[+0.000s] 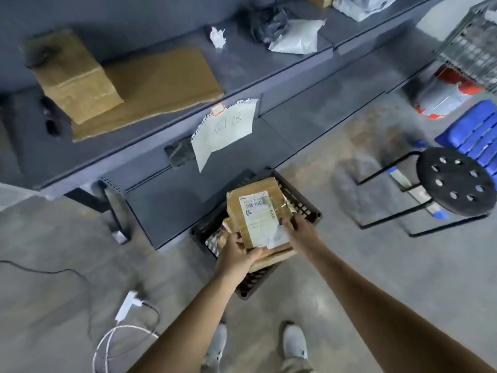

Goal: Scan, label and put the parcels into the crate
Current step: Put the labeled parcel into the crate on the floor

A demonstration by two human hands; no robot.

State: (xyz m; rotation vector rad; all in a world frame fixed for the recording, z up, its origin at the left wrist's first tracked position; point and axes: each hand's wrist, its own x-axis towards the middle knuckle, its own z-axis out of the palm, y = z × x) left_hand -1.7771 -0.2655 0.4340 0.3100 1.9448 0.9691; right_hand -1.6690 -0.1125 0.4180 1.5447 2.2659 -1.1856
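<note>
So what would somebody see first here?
The left hand and right hand hold a labelled brown parcel over the black crate, in the middle. A black stool with holes stands at the right, and a brown box sits on the grey bench up left.

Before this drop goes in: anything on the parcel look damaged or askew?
Yes. The parcel, gripped by the left hand and right hand over the crate, has crumpled corners and wrinkled tape, and a white label overhangs its near edge askew.
</note>
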